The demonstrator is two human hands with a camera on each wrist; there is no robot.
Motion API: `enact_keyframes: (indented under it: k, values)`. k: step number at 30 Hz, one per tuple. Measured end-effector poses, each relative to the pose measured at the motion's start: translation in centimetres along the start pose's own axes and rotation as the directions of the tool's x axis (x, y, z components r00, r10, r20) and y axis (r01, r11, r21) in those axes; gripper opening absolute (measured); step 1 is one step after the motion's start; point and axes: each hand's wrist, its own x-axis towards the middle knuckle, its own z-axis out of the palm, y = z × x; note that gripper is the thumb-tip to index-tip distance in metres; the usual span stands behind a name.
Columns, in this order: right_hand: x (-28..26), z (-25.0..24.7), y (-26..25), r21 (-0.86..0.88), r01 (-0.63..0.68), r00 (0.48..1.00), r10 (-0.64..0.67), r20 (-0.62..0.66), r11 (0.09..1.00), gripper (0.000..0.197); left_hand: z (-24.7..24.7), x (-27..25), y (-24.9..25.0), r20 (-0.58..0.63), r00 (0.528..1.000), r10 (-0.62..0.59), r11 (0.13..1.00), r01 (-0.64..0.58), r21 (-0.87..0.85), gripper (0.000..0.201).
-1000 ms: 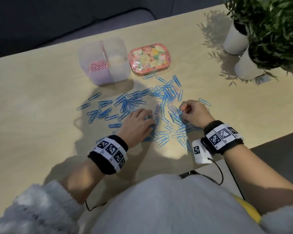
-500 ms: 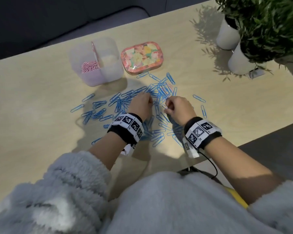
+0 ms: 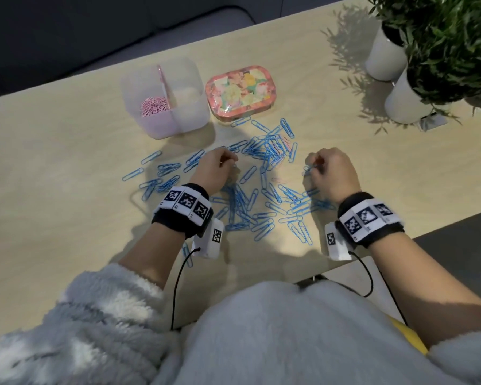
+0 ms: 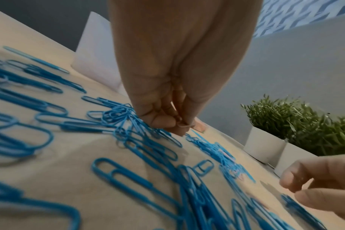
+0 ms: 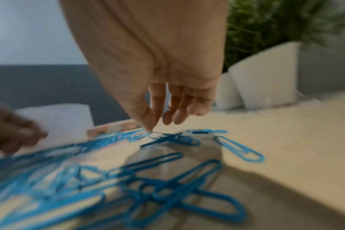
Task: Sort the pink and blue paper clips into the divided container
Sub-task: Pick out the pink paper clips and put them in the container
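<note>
Several blue paper clips [image 3: 270, 157] lie scattered on the wooden table, with a few pink ones [image 3: 285, 143] among them. The translucent divided container [image 3: 195, 112] stands at the back left, with pink clips [image 3: 153, 105] in its left compartment. My left hand [image 3: 232, 163] hovers at the heap's left part, fingers curled. In the left wrist view this hand [image 4: 180, 124] pinches a small pale pink clip. My right hand [image 3: 313, 166] is at the heap's right side. Its thumb and forefinger [image 5: 152, 130] pinch the end of a clip whose colour I cannot tell.
A floral tin [image 3: 240, 91] sits right of the container. Two white pots with green plants [image 3: 386, 59] [image 3: 406, 101] stand at the back right. The table's front edge [image 3: 442, 229] runs close behind my right wrist.
My left hand lay flat on the clips a second ago; it now pinches with curled fingers. The hands were close together half a second ago and have drawn apart, the right one moving right.
</note>
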Motion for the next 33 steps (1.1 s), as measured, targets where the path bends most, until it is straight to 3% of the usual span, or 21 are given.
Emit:
enact_keyframes:
  k: [2,4,6,8,9,11,13,15,18,20,22,26,30,33]
  values:
    - [-0.4,0.6,-1.1,-0.115,0.089,0.996,-0.091,-0.01,0.989,0.01,-0.2,0.1,0.1,-0.016,0.999,-0.042,0.996,0.04,-0.079,0.016]
    - [-0.4,1.5,-2.6,-0.056,0.141,0.984,-0.134,0.114,0.988,0.006,-0.1,0.3,0.5,0.008,0.99,-0.143,0.951,0.14,-0.276,0.015]
    - [-0.4,2.6,-3.7,-0.026,0.145,0.967,-0.136,0.214,0.989,0.005,0.2,0.6,1.2,0.098,0.953,-0.288,0.848,0.301,-0.435,0.016]
    - [-0.5,3.4,-4.2,-0.023,0.146,0.965,-0.137,0.224,0.989,0.003,0.7,0.9,2.0,0.185,0.92,-0.347,0.81,0.393,-0.435,0.017]
    - [-0.7,3.6,-4.3,-0.026,0.156,0.966,-0.147,0.213,0.987,0.004,1.1,1.1,2.4,0.192,0.932,-0.308,0.859,0.359,-0.365,0.021]
    - [-1.0,4.0,-4.3,-0.057,0.186,0.965,-0.171,0.201,0.981,0.005,2.4,1.5,3.0,0.157,0.981,-0.112,0.988,0.127,-0.089,0.021]
    - [-1.0,4.0,-3.8,-0.118,0.22,0.958,-0.191,0.215,0.968,0.007,3.8,1.6,3.6,0.138,0.989,0.055,0.978,-0.081,0.19,0.014]
    - [-0.9,3.5,-3.3,-0.111,0.224,0.96,-0.2,0.194,0.968,0.009,4.8,1.9,3.8,0.141,0.981,0.13,0.937,-0.168,0.308,0.015]
    - [0.1,2.2,-2.1,0.181,0.029,0.997,-0.04,0.059,0.983,0.009,4.6,2.2,3.3,0.124,0.982,0.14,0.929,-0.174,0.327,0.017]
    - [1.3,1.3,-1.3,0.351,-0.15,0.989,0.146,0.038,0.924,0.011,3.9,2.3,2.8,0.095,0.985,0.145,0.918,-0.17,0.359,0.018]
    - [2.4,0.7,-1.1,0.419,-0.248,0.965,0.26,0.029,0.874,0.018,3.0,2.0,2.4,0.045,0.988,0.148,0.909,-0.154,0.386,0.019]
    - [3.9,0.1,-2.9,0.3,-0.286,0.958,0.282,0.056,0.91,0.023,2.5,1.7,2.0,-0.005,0.99,0.14,0.922,-0.128,0.364,0.021]
    - [4.9,1.0,-3.8,0.136,-0.265,0.962,0.252,0.104,0.955,0.012,3.8,1.6,2.9,0.068,0.981,0.18,0.897,-0.192,0.398,0.013]
    - [4.9,1.1,-3.1,0.099,-0.285,0.956,0.275,0.104,0.953,0.016,5.5,1.9,3.7,0.076,0.974,0.212,0.852,-0.222,0.474,0.02]
